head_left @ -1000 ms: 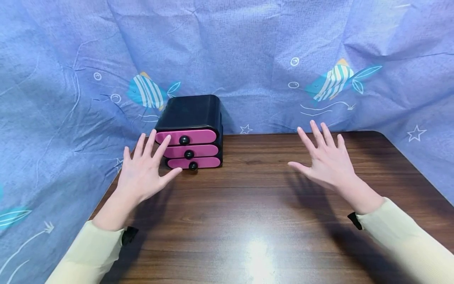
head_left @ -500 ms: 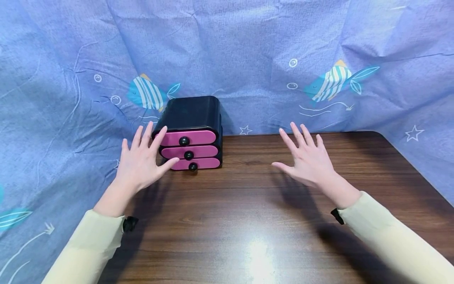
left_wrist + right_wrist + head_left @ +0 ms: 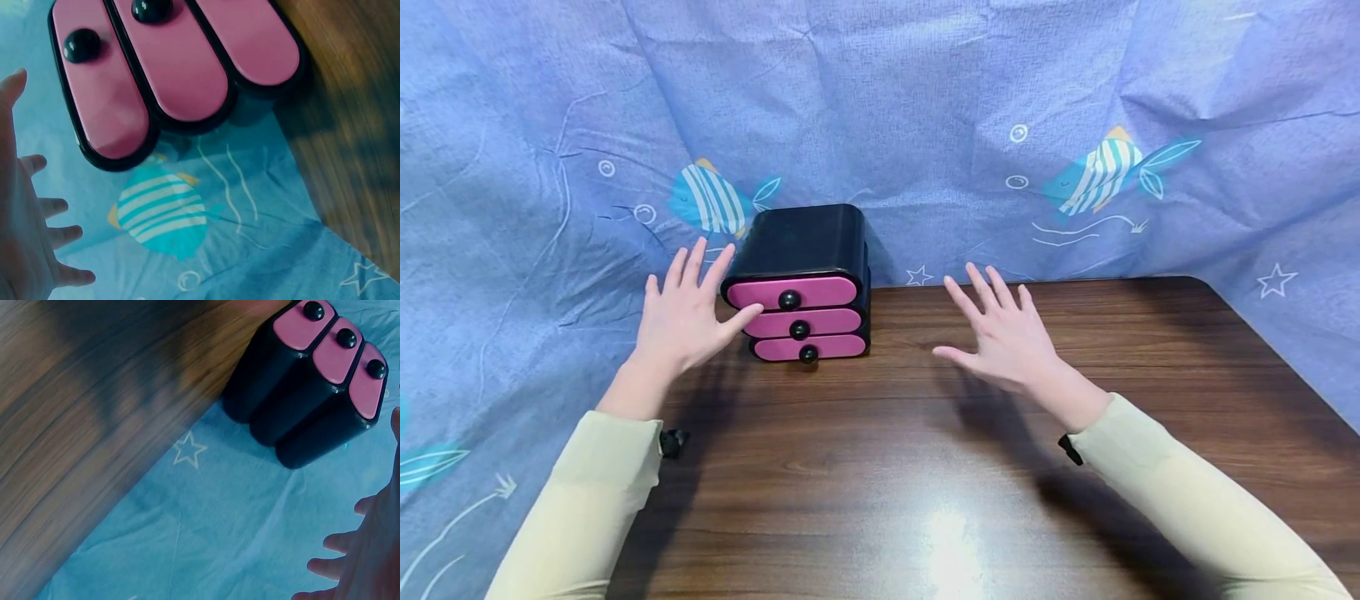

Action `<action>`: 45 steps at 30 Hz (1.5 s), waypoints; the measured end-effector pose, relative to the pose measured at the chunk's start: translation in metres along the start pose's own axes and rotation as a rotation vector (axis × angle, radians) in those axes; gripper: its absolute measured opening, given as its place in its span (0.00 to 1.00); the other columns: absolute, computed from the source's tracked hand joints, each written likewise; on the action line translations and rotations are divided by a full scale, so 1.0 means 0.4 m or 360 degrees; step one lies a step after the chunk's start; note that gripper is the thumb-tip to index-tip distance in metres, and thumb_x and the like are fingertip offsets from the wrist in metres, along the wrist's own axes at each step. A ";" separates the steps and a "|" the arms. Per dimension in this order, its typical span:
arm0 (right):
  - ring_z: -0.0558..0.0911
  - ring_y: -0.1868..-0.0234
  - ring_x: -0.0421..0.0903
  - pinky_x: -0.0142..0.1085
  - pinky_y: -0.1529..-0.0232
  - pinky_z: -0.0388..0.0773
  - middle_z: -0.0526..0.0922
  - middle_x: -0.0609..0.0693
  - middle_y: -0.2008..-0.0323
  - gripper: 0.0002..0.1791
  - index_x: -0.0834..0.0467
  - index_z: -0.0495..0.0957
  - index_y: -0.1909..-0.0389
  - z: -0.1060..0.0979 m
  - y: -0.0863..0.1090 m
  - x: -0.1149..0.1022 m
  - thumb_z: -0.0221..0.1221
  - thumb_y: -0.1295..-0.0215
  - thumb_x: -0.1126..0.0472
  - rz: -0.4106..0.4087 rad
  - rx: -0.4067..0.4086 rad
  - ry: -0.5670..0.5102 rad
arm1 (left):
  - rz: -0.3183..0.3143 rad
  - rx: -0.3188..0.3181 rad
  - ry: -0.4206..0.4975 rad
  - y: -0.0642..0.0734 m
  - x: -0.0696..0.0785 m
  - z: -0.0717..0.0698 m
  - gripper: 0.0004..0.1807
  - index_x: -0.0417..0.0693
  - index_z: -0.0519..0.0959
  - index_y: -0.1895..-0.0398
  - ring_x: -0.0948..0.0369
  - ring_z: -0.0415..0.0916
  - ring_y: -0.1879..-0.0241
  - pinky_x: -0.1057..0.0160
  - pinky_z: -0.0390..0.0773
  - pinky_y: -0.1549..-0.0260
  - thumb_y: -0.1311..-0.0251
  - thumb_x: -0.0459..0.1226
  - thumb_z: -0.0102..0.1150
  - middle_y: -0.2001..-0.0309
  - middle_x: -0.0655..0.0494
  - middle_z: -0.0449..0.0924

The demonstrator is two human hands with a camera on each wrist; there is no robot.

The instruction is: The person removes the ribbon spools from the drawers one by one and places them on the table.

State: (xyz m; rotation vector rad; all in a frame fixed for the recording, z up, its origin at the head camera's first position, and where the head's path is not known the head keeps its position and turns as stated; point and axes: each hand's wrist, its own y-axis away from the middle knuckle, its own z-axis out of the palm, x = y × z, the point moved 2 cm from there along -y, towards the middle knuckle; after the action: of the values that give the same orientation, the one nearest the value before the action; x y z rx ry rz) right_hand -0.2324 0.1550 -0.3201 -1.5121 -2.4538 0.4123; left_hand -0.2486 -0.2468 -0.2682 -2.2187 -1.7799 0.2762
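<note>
A small black drawer box [image 3: 808, 237] with three pink drawer fronts stands at the back left of the table. Each front bears a round black knob [image 3: 789, 300], and all the drawers are closed. My left hand [image 3: 679, 321], fingers spread, hovers just left of the box; its thumb overlaps the pink fronts in the head view. To the right of the box my right hand [image 3: 1007, 342] is held over the table, fingers also spread, holding nothing. The left wrist view shows the pink fronts [image 3: 181, 69] close by; in the right wrist view the box's black side [image 3: 294, 406] shows.
The dark brown wooden table [image 3: 865, 467] has a bright light reflection near its front. A blue cloth [image 3: 925, 100] printed with fish and stars hangs behind it and along the left side.
The right hand has moved left, toward the drawer box. The left hand has shifted slightly up and left, uncovering more of the pink fronts. The box stays in place.
</note>
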 end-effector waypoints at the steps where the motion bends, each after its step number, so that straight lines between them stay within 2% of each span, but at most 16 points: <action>1: 0.48 0.26 0.60 0.65 0.39 0.52 0.48 0.58 0.25 0.53 0.48 0.49 0.23 0.003 -0.004 -0.008 0.51 0.43 0.25 -0.0008 0.0003 -0.0007 | -0.0006 0.0002 0.0020 -0.006 -0.006 0.001 0.50 0.59 0.43 0.21 0.41 0.36 0.27 0.27 0.42 0.42 0.41 0.70 0.43 0.24 0.41 0.38; 12: 0.52 0.27 0.58 0.63 0.38 0.55 0.51 0.56 0.25 0.52 0.48 0.48 0.23 0.043 -0.034 -0.103 0.48 0.42 0.25 -0.0075 0.0003 -0.0153 | -0.0062 0.0033 0.0290 -0.057 -0.066 0.015 0.47 0.57 0.47 0.22 0.38 0.44 0.29 0.30 0.47 0.41 0.38 0.67 0.43 0.24 0.41 0.43; 19: 0.54 0.28 0.57 0.59 0.37 0.56 0.52 0.55 0.25 0.51 0.48 0.47 0.22 0.074 -0.057 -0.163 0.45 0.40 0.24 -0.0131 -0.0036 -0.0257 | -0.0117 -0.0054 0.0512 -0.080 -0.087 0.039 0.43 0.62 0.45 0.21 0.39 0.45 0.29 0.25 0.48 0.46 0.35 0.65 0.41 0.24 0.43 0.45; 23: 0.56 0.29 0.56 0.56 0.37 0.57 0.55 0.54 0.27 0.50 0.48 0.48 0.23 0.082 -0.068 -0.197 0.46 0.39 0.25 -0.0137 -0.0066 -0.0360 | -0.0143 -0.0095 0.0610 -0.088 -0.089 0.053 0.41 0.65 0.47 0.22 0.41 0.47 0.28 0.26 0.47 0.45 0.35 0.65 0.41 0.25 0.43 0.47; 29: 0.62 0.32 0.52 0.51 0.38 0.61 0.63 0.53 0.30 0.46 0.49 0.52 0.24 0.085 -0.091 -0.246 0.49 0.36 0.30 -0.0123 -0.0066 -0.0604 | -0.0141 -0.0123 0.0819 -0.098 -0.087 0.078 0.38 0.64 0.51 0.23 0.41 0.58 0.33 0.32 0.52 0.42 0.33 0.62 0.43 0.27 0.44 0.55; 34: 0.67 0.35 0.48 0.48 0.40 0.65 0.68 0.49 0.33 0.41 0.50 0.56 0.26 0.090 -0.118 -0.282 0.48 0.33 0.33 -0.0036 -0.0083 -0.0823 | -0.0124 -0.0108 0.0948 -0.107 -0.085 0.093 0.35 0.61 0.57 0.24 0.40 0.61 0.35 0.36 0.56 0.41 0.31 0.60 0.44 0.28 0.44 0.57; 40: 0.74 0.41 0.43 0.48 0.46 0.70 0.76 0.45 0.41 0.33 0.48 0.63 0.31 0.099 -0.148 -0.332 0.48 0.31 0.36 0.0114 -0.0114 -0.1152 | -0.0101 -0.0117 0.1107 -0.111 -0.087 0.099 0.33 0.54 0.59 0.25 0.38 0.61 0.36 0.38 0.58 0.41 0.29 0.56 0.44 0.27 0.41 0.54; 45: 0.78 0.47 0.40 0.40 0.46 0.71 0.80 0.45 0.46 0.27 0.50 0.69 0.36 0.115 -0.179 -0.372 0.47 0.28 0.40 0.0210 -0.0109 -0.1528 | -0.0095 -0.0088 0.1243 -0.116 -0.088 0.113 0.33 0.52 0.59 0.26 0.40 0.57 0.33 0.38 0.57 0.40 0.29 0.54 0.45 0.27 0.40 0.54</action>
State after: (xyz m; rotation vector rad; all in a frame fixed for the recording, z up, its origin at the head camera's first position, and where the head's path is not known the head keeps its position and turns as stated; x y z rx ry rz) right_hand -0.2418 -0.0145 -0.3447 -1.7793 -3.0380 1.3578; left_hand -0.3138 -0.2673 -0.2961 -1.8993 -1.4029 -0.5827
